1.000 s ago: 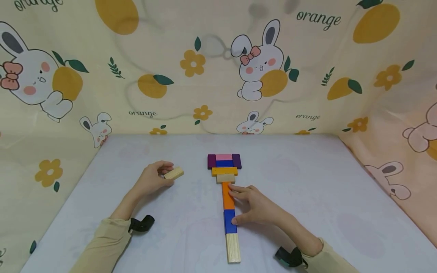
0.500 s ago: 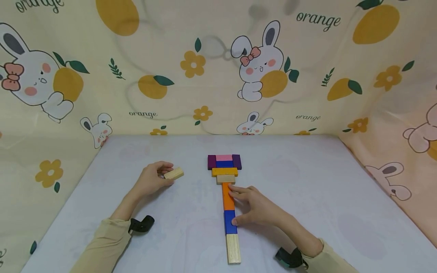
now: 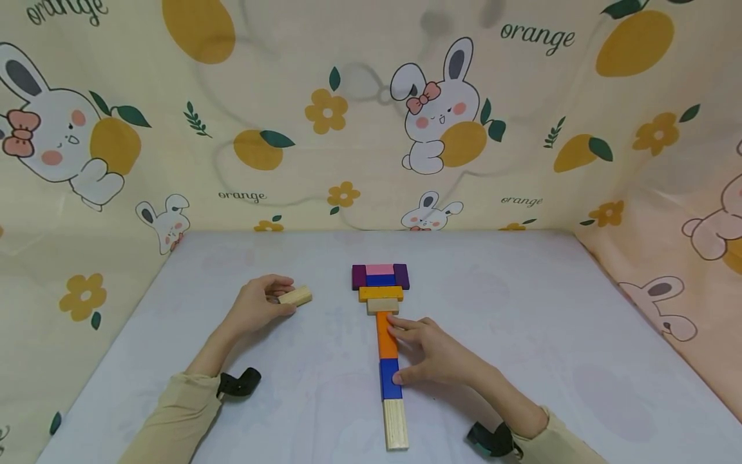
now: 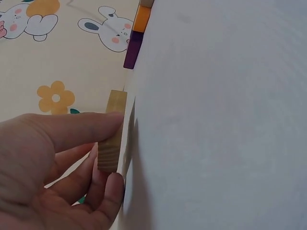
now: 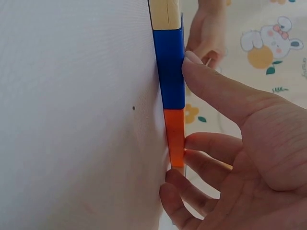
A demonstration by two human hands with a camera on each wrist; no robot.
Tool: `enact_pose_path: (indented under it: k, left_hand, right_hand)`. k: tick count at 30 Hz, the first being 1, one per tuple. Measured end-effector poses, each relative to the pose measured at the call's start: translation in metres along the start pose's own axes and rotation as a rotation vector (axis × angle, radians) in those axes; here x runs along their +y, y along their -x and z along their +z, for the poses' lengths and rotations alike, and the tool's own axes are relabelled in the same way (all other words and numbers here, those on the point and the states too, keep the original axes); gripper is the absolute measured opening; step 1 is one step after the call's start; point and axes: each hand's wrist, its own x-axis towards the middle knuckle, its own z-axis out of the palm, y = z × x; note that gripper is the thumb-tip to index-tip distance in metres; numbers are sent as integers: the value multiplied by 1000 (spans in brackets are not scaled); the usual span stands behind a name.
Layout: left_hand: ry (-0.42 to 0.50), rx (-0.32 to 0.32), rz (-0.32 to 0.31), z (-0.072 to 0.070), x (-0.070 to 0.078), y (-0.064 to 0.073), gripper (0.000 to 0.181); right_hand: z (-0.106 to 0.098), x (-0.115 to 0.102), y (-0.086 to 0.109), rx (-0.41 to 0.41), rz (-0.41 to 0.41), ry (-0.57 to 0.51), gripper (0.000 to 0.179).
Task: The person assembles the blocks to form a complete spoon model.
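Observation:
My left hand (image 3: 261, 299) pinches a plain wooden block (image 3: 296, 296) between thumb and fingers, left of the row of blocks. In the left wrist view the thumb lies across that block (image 4: 115, 103), close to the white surface. My right hand (image 3: 435, 351) rests on the row from its right side: the thumb touches the blue block (image 3: 390, 386), the fingertips touch the orange block (image 3: 385, 335). Both blocks lie end to end, as the right wrist view also shows with the blue block (image 5: 169, 67) above the orange block (image 5: 175, 134). A longer plain block (image 3: 396, 425) continues the row nearest me.
Beyond the orange block lie a tan block (image 3: 382, 306) and a yellow block (image 3: 380, 294) crosswise. Farther back, purple blocks (image 3: 359, 277) flank a pink block (image 3: 380, 269) and a blue one. A patterned cloth (image 3: 348, 148) stands behind the white table (image 3: 504, 309).
Both hands keep their places and their holds. Only the whole head view has shifted very slightly.

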Motion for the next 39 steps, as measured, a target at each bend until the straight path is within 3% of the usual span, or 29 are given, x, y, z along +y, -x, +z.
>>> enact_pose_path:
  k: [5, 9, 15, 20, 25, 30, 34, 39]
  left_hand:
    - [12, 8, 14, 2, 4, -1, 51]
    - [47, 7, 56, 6, 17, -6, 48]
    - [52, 19, 176, 15, 37, -26, 41]
    - [16, -20, 245, 26, 46, -47, 40]
    - [-7, -51, 223, 34, 50, -68, 41]
    - [27, -65, 214, 45, 54, -86, 38]
    - [71, -58, 211, 57, 59, -98, 37]
    - [51, -67, 167, 72, 64, -110, 38]
  right_hand:
    - [0, -1, 0, -7, -3, -8, 82]
    - [0, -1, 1, -2, -6, 0, 82]
    - [0, 0, 2, 2, -4, -7, 82]
    - [1, 1, 1, -8, -6, -7, 82]
    - [0, 0, 0, -12, -5, 1, 82]
    - [-1, 0, -1, -17, 1, 4, 82]
    - [-2, -1, -1, -17, 3, 3, 82]
    - [-2, 1, -2, -18, -8, 5, 82]
